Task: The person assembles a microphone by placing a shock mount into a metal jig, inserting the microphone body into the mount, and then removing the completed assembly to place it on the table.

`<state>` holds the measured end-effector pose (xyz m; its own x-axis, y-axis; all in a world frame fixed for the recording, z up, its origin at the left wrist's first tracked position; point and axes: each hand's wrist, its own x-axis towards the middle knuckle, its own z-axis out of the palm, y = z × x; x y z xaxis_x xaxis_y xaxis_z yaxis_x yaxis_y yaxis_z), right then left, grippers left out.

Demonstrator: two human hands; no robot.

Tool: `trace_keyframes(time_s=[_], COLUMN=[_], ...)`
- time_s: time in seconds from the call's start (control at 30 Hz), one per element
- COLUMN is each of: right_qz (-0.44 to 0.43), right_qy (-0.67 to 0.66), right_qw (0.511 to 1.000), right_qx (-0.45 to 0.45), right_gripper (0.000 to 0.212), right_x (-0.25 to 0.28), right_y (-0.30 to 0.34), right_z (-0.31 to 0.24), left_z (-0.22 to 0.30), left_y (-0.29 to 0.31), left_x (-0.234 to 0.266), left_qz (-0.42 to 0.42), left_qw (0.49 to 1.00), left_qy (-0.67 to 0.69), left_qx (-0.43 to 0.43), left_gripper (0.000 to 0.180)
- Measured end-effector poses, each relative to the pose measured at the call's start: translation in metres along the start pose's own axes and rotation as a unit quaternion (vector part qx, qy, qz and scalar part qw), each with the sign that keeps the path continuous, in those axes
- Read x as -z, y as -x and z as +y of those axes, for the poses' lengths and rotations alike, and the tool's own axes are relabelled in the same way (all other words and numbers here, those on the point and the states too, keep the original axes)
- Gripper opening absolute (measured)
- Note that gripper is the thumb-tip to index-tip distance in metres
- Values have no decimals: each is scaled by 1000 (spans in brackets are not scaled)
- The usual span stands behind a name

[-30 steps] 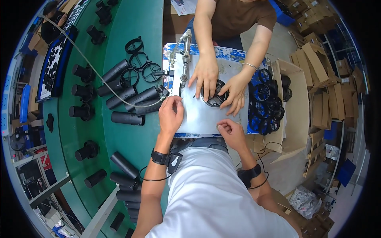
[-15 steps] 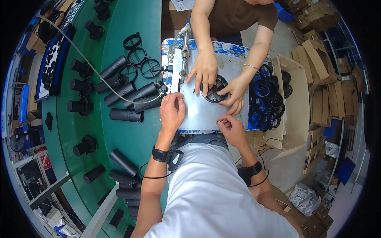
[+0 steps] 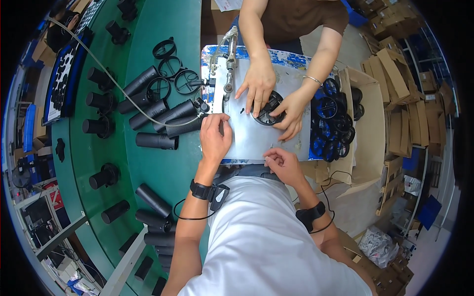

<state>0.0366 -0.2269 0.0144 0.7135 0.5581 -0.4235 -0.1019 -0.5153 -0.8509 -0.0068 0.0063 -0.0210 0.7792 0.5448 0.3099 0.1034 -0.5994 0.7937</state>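
My left hand (image 3: 216, 138) rests at the left edge of the metal-topped work board (image 3: 247, 145), fingers curled; whatever they may hold is hidden. It is just below a small air-hose fitting (image 3: 201, 105). My right hand (image 3: 285, 164) is at the board's near edge, thumb and fingers drawn together; I cannot make out anything in them. Beyond my hands, a co-worker's two hands (image 3: 260, 81) press on a round black plastic part with spokes (image 3: 269, 109), flat on the board. A tiny black piece (image 3: 242, 111) lies beside it.
A metal air cylinder (image 3: 230, 61) stands at the board's far left. Black tubes (image 3: 157, 141) and black rings (image 3: 186, 82) lie on the green bench (image 3: 148, 172). Several black spoked rings (image 3: 328, 126) are piled at the right, beside an open cardboard box (image 3: 368, 133).
My right hand has shifted slightly left and down, its fingers loosening a little. My left hand has barely moved. The co-worker's hands stay on the black part, which has moved little.
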Motion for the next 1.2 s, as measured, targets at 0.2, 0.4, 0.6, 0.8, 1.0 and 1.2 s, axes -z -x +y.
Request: trace_keyframes(time_s=[0.2, 0.4, 0.6, 0.8, 1.0, 1.2], right_qz=[24, 23, 32, 49, 37, 40], right_qy=[-49, -5, -2, 3, 16, 16], right_qw=[998, 1000, 999, 999, 999, 999], right_qx=[5, 7, 6, 9, 3, 5], right_gripper=[18, 16, 16, 19, 17, 17], right_x=[6, 19, 24, 21, 23, 22], right_y=[0, -2, -1, -4, -6, -4], right_z=[7, 5, 6, 7, 8, 7], left_z=[-19, -107, -110, -96, -96, -105], left_y=[-26, -97, -139, -152, -145, -146], left_x=[8, -4, -12, 2, 2, 0], left_qz=[99, 51, 42, 115, 95, 91], left_qw=[994, 941, 813, 734, 718, 733], left_qy=[24, 28, 377, 450, 504, 477], left_qx=[41, 334, 443, 496, 471, 477], left_gripper=[9, 46, 40, 42, 45, 41])
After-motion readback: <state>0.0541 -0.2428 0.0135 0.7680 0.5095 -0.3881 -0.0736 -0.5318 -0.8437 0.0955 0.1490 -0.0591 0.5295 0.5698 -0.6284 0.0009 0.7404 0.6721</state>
